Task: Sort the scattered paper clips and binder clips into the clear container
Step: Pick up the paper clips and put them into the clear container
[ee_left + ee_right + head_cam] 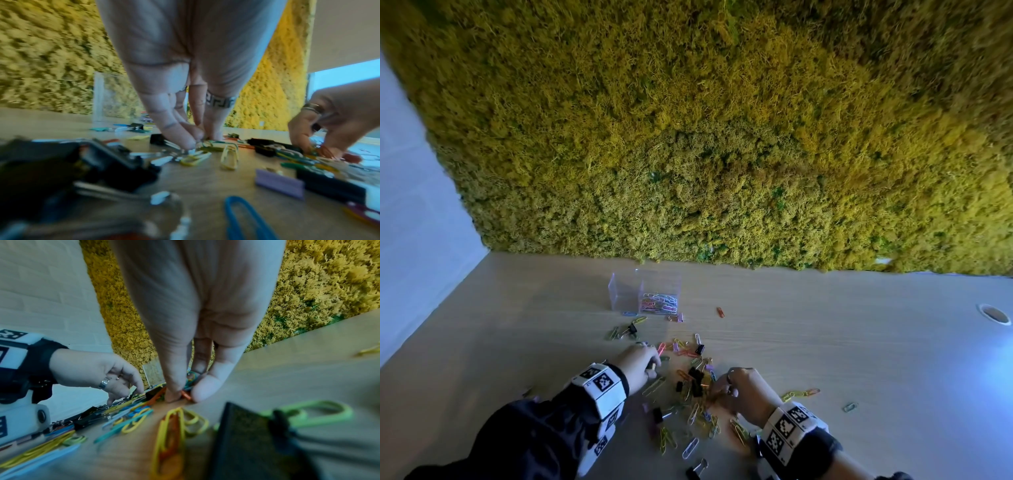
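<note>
Both hands work the heap of clips on the table (825, 342). The left hand (641, 360) is bent at the knuckles, its fingertips (186, 142) gathered down onto a few paper clips (202, 146) lying flat at its tips; it appears to pinch them, though blur hides whether they have left the surface. The right hand (739, 387) is likewise curled, thumb and forefinger (173, 394) closed on an orange paper clip (186, 395), with a teal one caught just behind it. A cluster of black binder clips (693, 380) lies between the two hands, touching the loose clips around it.

The clear container (659, 291) stands well ahead of both hands, beyond the left fingertips and towards the moss wall (688, 137). One compartment already carries coloured paper clips; the adjoining one, on the left-hand side, looks empty.

Assessment: the step in hand is the pick-up. Flat wire clips offer little edge, so each should be tipped up with a fingernail or dragged clear of the heap before lifting. Interlinked clips are likely here; a short shake close to the table should shed any stragglers before the carry. The handful should be kept small enough to remain enclosed. Paper clips belong with those already stored; binder clips, in my judgement, go to the empty compartment. Release should be made low over the opening to avoid bounce-out.
</note>
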Action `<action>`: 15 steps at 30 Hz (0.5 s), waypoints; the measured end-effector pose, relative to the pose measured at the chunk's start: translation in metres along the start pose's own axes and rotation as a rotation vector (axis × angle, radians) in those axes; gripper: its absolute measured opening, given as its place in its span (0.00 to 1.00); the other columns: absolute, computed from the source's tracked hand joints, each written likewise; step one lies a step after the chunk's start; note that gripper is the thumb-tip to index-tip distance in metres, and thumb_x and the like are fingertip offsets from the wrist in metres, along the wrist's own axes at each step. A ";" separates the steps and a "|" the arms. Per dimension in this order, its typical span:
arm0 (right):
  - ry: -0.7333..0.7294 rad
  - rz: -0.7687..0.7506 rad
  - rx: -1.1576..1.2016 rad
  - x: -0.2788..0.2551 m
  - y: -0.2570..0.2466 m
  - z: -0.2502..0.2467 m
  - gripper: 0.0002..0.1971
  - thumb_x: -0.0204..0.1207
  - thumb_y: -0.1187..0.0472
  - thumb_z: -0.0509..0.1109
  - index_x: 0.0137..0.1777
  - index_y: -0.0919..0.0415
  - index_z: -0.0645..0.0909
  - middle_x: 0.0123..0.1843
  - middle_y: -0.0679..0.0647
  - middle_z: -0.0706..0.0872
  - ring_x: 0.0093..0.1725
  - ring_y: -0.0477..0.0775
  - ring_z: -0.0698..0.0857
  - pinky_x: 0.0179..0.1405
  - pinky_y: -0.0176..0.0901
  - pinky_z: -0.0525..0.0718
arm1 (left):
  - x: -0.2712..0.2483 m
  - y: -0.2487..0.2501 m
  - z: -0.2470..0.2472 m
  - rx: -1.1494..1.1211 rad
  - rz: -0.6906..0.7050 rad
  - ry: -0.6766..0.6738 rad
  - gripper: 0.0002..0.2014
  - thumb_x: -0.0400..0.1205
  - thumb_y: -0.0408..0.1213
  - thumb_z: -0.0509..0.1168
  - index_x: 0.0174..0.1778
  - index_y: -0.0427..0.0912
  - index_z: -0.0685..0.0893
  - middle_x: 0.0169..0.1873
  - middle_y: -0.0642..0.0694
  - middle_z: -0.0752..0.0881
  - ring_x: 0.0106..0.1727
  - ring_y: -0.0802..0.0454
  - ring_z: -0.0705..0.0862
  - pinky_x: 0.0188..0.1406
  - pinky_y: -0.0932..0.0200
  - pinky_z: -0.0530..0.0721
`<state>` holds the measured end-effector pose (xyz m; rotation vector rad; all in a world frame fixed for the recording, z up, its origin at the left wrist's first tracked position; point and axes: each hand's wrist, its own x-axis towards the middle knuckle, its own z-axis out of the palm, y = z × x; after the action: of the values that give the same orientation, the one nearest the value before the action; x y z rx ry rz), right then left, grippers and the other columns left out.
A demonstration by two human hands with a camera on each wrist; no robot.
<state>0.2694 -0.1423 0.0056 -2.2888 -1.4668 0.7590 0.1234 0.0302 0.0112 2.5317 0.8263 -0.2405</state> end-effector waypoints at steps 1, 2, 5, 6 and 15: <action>0.012 0.011 0.020 0.000 0.001 0.000 0.13 0.72 0.70 0.68 0.51 0.55 0.87 0.35 0.28 0.71 0.30 0.23 0.76 0.31 0.13 0.71 | 0.001 -0.004 0.000 -0.006 -0.009 0.037 0.13 0.81 0.29 0.58 0.60 0.41 0.79 0.60 0.42 0.80 0.48 0.52 0.76 0.45 0.63 0.72; 0.020 0.018 0.032 0.000 0.002 0.000 0.13 0.72 0.70 0.68 0.52 0.57 0.87 0.35 0.28 0.72 0.31 0.20 0.76 0.31 0.13 0.71 | 0.001 -0.006 0.000 0.001 -0.010 0.084 0.15 0.80 0.27 0.57 0.61 0.42 0.79 0.61 0.43 0.80 0.50 0.52 0.76 0.46 0.64 0.71; 0.024 0.019 0.040 0.001 0.004 -0.001 0.11 0.72 0.67 0.70 0.52 0.56 0.87 0.35 0.30 0.74 0.30 0.27 0.76 0.31 0.13 0.71 | 0.000 -0.009 0.004 0.068 0.124 0.168 0.16 0.79 0.36 0.63 0.64 0.47 0.77 0.65 0.49 0.75 0.62 0.51 0.75 0.58 0.60 0.74; 0.025 0.021 0.048 0.002 0.005 0.000 0.11 0.72 0.65 0.71 0.51 0.53 0.87 0.37 0.33 0.77 0.31 0.28 0.75 0.30 0.13 0.72 | -0.001 -0.008 0.005 0.086 0.169 0.124 0.19 0.78 0.41 0.66 0.65 0.48 0.76 0.67 0.51 0.73 0.65 0.51 0.74 0.62 0.58 0.74; 0.012 0.038 0.040 0.006 0.009 0.001 0.10 0.73 0.63 0.71 0.52 0.52 0.87 0.43 0.37 0.82 0.30 0.27 0.78 0.31 0.12 0.73 | 0.010 -0.004 -0.002 0.095 0.146 -0.073 0.28 0.75 0.37 0.70 0.72 0.43 0.73 0.70 0.44 0.74 0.67 0.47 0.75 0.64 0.62 0.69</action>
<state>0.2773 -0.1409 -0.0017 -2.2939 -1.3941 0.7768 0.1296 0.0390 0.0087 2.6400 0.6125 -0.3286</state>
